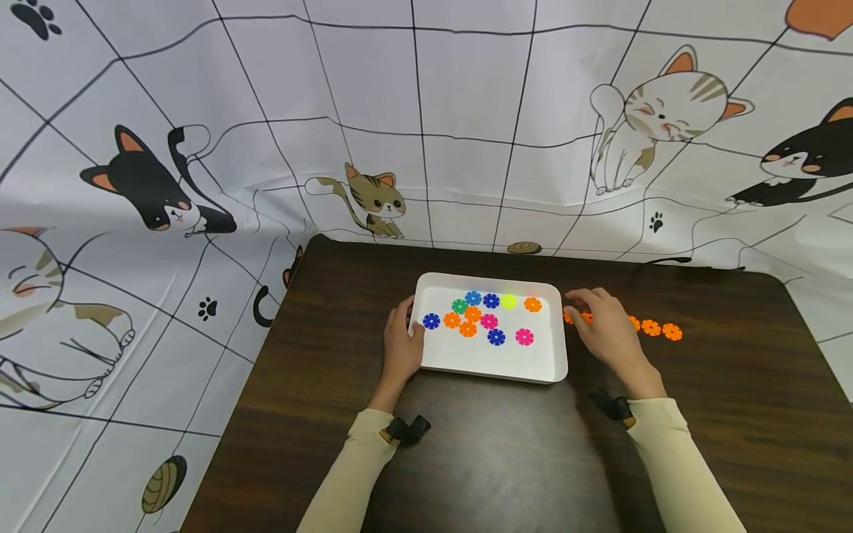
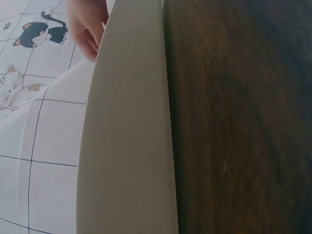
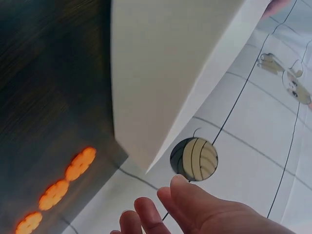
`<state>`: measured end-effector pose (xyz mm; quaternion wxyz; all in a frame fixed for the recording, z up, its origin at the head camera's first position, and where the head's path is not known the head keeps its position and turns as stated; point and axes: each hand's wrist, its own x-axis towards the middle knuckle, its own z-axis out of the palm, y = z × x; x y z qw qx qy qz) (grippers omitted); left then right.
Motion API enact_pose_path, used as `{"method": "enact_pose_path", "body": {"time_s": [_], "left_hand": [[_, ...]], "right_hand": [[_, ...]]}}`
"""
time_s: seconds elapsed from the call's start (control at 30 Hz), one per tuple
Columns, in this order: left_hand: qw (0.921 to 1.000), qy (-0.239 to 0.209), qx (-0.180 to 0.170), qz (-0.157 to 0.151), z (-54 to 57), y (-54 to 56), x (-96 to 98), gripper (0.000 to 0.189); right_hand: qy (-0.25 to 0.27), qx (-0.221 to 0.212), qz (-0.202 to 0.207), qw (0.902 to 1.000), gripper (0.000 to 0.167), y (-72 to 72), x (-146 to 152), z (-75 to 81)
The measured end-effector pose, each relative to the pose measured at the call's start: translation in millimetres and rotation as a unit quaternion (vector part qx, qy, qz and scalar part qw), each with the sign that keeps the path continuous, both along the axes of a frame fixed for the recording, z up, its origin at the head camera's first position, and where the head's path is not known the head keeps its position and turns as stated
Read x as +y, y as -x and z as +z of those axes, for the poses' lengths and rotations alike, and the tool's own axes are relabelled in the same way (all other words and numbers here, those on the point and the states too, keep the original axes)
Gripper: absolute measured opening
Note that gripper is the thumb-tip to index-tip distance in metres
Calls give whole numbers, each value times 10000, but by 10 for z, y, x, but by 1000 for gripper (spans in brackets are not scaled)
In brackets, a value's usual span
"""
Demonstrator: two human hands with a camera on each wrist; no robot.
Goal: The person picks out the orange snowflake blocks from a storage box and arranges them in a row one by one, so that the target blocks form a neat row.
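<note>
Your left hand (image 1: pixel 404 337) grips the left rim of a shallow, round-cornered white tray (image 1: pixel 509 357) lying flat on the dark brown table (image 1: pixel 493 444). Your right hand (image 1: pixel 608 329), its fingers loosely apart and holding nothing, is beside the tray's right wall, near a row of bright orange, notched discs (image 1: pixel 651 327). Inside the tray, matching loose discs (image 1: pixel 489 321) show blue, pink, orange, green and yellow.

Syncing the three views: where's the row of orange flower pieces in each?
Head: orange row right of the white tray, partly behind the right hand.
Left wrist: not in it.
Right wrist: orange row at lower left.
Shared landmark: the white tray, in all three.
</note>
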<state>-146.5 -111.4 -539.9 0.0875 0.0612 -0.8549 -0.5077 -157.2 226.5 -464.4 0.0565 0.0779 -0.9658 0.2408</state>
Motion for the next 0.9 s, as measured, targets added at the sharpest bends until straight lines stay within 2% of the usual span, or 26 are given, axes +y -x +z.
{"method": "enact_pose_path", "body": {"time_s": [0.3, 0.53, 0.9], "left_hand": [[10000, -29, -34, 4, -3, 13, -3, 51], [10000, -31, -87, 20, -12, 18, -7, 51], [9999, -67, -84, 2, -14, 7, 0, 51]], "right_hand": [[-230, -377, 150, 9989, 31, 72, -174, -20], [-364, -79, 313, 9988, 28, 134, -253, -30], [-869, -753, 285, 9930, 33, 256, -413, -142]]}}
